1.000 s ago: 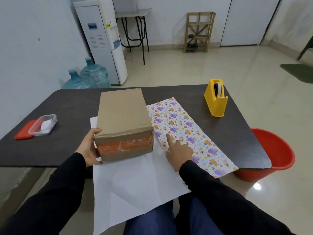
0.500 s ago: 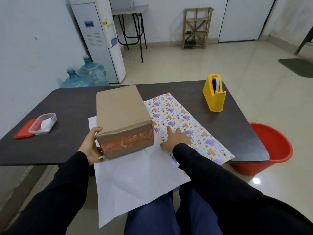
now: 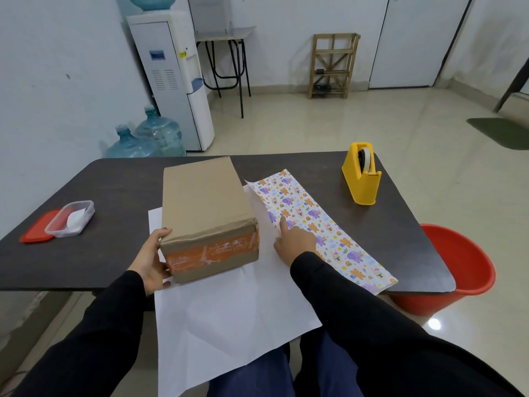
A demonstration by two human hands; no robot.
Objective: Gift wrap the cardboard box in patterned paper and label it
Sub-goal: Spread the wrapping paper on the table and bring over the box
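Observation:
A brown cardboard box (image 3: 204, 202) with orange tape on its near end stands on a sheet of wrapping paper (image 3: 229, 316) lying white side up. The sheet's right part is folded over and shows a pattern of cartoon animals (image 3: 329, 233). My left hand (image 3: 151, 259) grips the box's near-left corner, thumb on the top edge. Just right of the box, my right hand (image 3: 294, 242) pinches the patterned flap's left edge, index finger stretched along it. That edge curls up against the box side.
A yellow tape dispenser (image 3: 361, 179) stands at the far right of the dark table (image 3: 114, 196). A clear container on a red lid (image 3: 70, 222) lies at the left. A red bucket (image 3: 458, 267) sits on the floor by the table's right corner. The sheet overhangs the near edge onto my lap.
My right hand went from lying flat and spread on the patterned flap to pinching its left edge, which now curls up. My left hand stays on the box corner.

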